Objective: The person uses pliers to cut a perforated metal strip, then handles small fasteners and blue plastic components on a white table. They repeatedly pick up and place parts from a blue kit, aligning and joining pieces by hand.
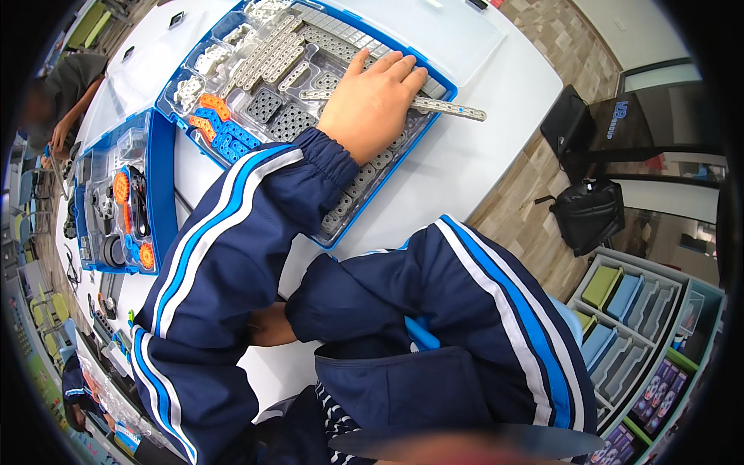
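My left hand (372,105) reaches over an open blue-rimmed box (387,177) of grey building parts, back of the hand up. A long grey perforated beam (453,108) passes beneath it, held under the fingers, with one end jutting past the box's right rim; the thumb is hidden. Around the hand lie shorter grey beams (267,58), square grey plates (293,122), and orange (215,106) and blue (232,143) connecting pieces. My right hand (271,324) is mostly covered by the left sleeve; only skin near the cuff shows, its fingers out of sight.
A second blue case (164,186) with wheels and cables stands left on the white table (496,101). A clear lid (434,31) lies beyond the box. At right are a black backpack (589,217) and a shelf of trays (620,333). Another person (74,93) sits far left.
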`<action>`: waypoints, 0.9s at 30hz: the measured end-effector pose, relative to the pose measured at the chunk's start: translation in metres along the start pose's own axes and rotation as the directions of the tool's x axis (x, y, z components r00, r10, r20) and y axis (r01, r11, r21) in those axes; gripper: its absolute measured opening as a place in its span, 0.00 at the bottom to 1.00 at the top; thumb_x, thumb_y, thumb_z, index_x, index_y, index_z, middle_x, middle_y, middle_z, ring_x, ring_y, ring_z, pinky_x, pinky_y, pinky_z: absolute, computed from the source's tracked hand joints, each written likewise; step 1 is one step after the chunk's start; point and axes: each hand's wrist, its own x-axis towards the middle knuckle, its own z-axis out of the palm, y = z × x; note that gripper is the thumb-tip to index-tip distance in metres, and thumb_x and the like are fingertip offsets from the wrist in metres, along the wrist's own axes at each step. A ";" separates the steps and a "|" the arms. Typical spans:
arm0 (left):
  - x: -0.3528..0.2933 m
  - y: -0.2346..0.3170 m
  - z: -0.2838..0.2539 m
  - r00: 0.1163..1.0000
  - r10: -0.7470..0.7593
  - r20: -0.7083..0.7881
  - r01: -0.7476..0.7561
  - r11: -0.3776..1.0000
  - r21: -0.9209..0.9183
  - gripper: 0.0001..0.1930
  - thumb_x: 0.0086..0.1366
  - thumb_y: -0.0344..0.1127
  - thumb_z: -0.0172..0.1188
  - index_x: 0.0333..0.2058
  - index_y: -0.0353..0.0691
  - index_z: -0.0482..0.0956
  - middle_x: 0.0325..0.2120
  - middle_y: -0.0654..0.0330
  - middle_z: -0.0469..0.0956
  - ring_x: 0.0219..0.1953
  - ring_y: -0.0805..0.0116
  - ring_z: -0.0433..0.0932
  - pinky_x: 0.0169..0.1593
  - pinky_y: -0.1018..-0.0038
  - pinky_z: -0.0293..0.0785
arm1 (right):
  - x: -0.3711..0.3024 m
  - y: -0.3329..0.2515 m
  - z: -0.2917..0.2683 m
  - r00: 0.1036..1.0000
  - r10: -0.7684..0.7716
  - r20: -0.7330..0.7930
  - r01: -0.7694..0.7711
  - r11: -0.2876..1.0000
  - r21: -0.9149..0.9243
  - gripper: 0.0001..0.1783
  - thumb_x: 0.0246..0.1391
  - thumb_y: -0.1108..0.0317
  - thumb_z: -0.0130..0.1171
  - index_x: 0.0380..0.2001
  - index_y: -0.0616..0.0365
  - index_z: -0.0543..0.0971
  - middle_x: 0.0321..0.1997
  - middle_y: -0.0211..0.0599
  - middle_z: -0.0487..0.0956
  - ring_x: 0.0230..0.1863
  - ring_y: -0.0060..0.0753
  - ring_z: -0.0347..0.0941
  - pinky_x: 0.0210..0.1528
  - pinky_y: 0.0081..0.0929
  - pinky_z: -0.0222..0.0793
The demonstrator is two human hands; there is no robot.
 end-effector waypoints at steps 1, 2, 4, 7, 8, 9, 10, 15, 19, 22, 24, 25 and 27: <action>-0.001 0.001 -0.001 0.999 -0.011 0.040 0.011 1.000 -0.001 0.29 0.57 0.24 0.59 0.60 0.44 0.72 0.63 0.57 0.71 0.67 0.58 0.66 0.71 0.54 0.59 | 0.002 -0.001 0.000 0.999 -0.046 -0.013 0.046 0.999 0.008 0.24 0.62 0.63 0.49 0.58 0.67 0.73 0.63 0.57 0.73 0.67 0.54 0.65 0.72 0.40 0.57; -0.001 0.000 -0.002 0.999 -0.006 0.044 0.006 1.000 -0.001 0.29 0.57 0.24 0.59 0.60 0.44 0.72 0.62 0.57 0.71 0.67 0.58 0.66 0.70 0.54 0.59 | 0.003 0.000 0.000 0.999 -0.053 0.004 0.053 0.999 0.012 0.25 0.62 0.63 0.49 0.58 0.66 0.73 0.63 0.57 0.73 0.68 0.54 0.65 0.72 0.40 0.57; -0.001 0.001 -0.004 1.000 0.016 0.009 -0.016 1.000 0.003 0.26 0.59 0.26 0.58 0.58 0.43 0.74 0.59 0.57 0.73 0.65 0.58 0.68 0.70 0.53 0.59 | 0.006 0.007 0.001 0.996 0.004 0.088 0.001 0.998 -0.059 0.24 0.63 0.65 0.49 0.60 0.64 0.72 0.63 0.56 0.73 0.66 0.53 0.68 0.69 0.40 0.61; 0.002 0.006 -0.011 0.990 0.065 -0.124 -0.061 0.998 0.031 0.20 0.61 0.27 0.55 0.54 0.39 0.76 0.51 0.56 0.77 0.59 0.58 0.72 0.67 0.52 0.61 | 0.007 0.014 0.003 0.992 -0.122 0.034 0.126 0.974 -0.191 0.22 0.64 0.66 0.49 0.58 0.64 0.72 0.59 0.56 0.76 0.60 0.53 0.73 0.63 0.41 0.67; 0.003 0.008 -0.018 0.982 0.081 -0.171 -0.073 0.996 0.051 0.19 0.61 0.27 0.55 0.52 0.39 0.77 0.49 0.56 0.77 0.58 0.58 0.73 0.66 0.52 0.62 | 0.006 0.013 0.003 0.985 -0.175 -0.011 0.171 0.971 -0.169 0.21 0.64 0.65 0.49 0.57 0.63 0.73 0.58 0.56 0.77 0.59 0.54 0.73 0.63 0.41 0.68; 0.004 0.011 -0.027 0.988 0.070 -0.140 -0.059 0.995 0.081 0.19 0.60 0.27 0.55 0.51 0.39 0.78 0.47 0.56 0.78 0.56 0.58 0.75 0.65 0.53 0.63 | 0.005 0.009 0.003 0.972 -0.234 -0.035 0.228 0.966 -0.118 0.20 0.65 0.64 0.48 0.56 0.63 0.74 0.56 0.56 0.78 0.59 0.55 0.74 0.62 0.41 0.68; 0.002 0.012 -0.041 0.989 0.061 -0.137 -0.051 0.996 0.074 0.20 0.60 0.26 0.55 0.52 0.39 0.78 0.48 0.54 0.79 0.55 0.56 0.75 0.64 0.55 0.65 | 0.002 0.005 0.000 0.967 -0.250 -0.053 0.251 0.968 0.008 0.20 0.66 0.62 0.47 0.54 0.63 0.75 0.56 0.56 0.78 0.59 0.56 0.73 0.63 0.41 0.67; -0.061 0.016 -0.162 0.967 -0.252 0.043 0.255 0.960 -0.116 0.21 0.62 0.23 0.48 0.54 0.36 0.77 0.40 0.43 0.80 0.41 0.43 0.79 0.48 0.57 0.74 | -0.005 -0.012 -0.011 0.964 -0.248 0.097 0.262 0.951 -0.167 0.12 0.63 0.64 0.50 0.47 0.55 0.67 0.25 0.48 0.78 0.27 0.59 0.76 0.33 0.49 0.68; -0.169 0.033 -0.269 0.816 -0.572 0.083 0.577 0.815 -0.049 0.22 0.68 0.23 0.46 0.60 0.34 0.72 0.49 0.45 0.80 0.53 0.56 0.79 0.59 0.65 0.70 | 0.001 -0.013 -0.012 0.922 -0.302 0.242 0.385 0.786 -0.485 0.16 0.61 0.63 0.56 0.50 0.53 0.70 0.27 0.44 0.79 0.26 0.54 0.78 0.29 0.47 0.74; -0.254 0.056 -0.322 0.693 -0.718 -0.066 0.667 0.672 -0.321 0.20 0.76 0.33 0.42 0.61 0.36 0.72 0.50 0.48 0.80 0.55 0.58 0.78 0.63 0.65 0.69 | 0.008 -0.038 -0.028 0.653 -0.710 0.264 0.611 0.288 -0.737 0.13 0.55 0.70 0.62 0.45 0.55 0.77 0.33 0.37 0.80 0.30 0.39 0.79 0.30 0.36 0.75; -0.311 0.078 -0.351 0.598 -0.791 -0.132 0.739 0.607 -0.291 0.22 0.79 0.43 0.40 0.62 0.36 0.71 0.52 0.48 0.79 0.55 0.59 0.78 0.63 0.64 0.68 | -0.006 -0.071 -0.066 0.651 -0.725 0.224 0.388 0.065 -0.919 0.12 0.50 0.76 0.64 0.41 0.57 0.81 0.36 0.36 0.81 0.36 0.37 0.79 0.34 0.33 0.76; -0.337 0.089 -0.357 0.552 -0.816 -0.169 0.751 0.575 -0.323 0.21 0.78 0.38 0.40 0.61 0.33 0.72 0.48 0.46 0.80 0.52 0.60 0.79 0.59 0.65 0.70 | -0.014 -0.087 -0.088 0.583 -0.802 0.126 -0.007 -0.161 -0.987 0.12 0.50 0.77 0.63 0.40 0.59 0.81 0.37 0.37 0.81 0.38 0.37 0.79 0.39 0.32 0.77; -0.383 0.111 -0.352 0.418 -0.893 -0.166 0.727 0.439 -0.528 0.20 0.77 0.37 0.42 0.59 0.31 0.72 0.45 0.48 0.81 0.48 0.60 0.81 0.58 0.64 0.71 | -0.055 -0.119 -0.146 0.339 -0.875 -0.346 -0.292 0.252 -0.923 0.10 0.54 0.76 0.62 0.41 0.58 0.84 0.36 0.39 0.79 0.38 0.38 0.76 0.41 0.32 0.73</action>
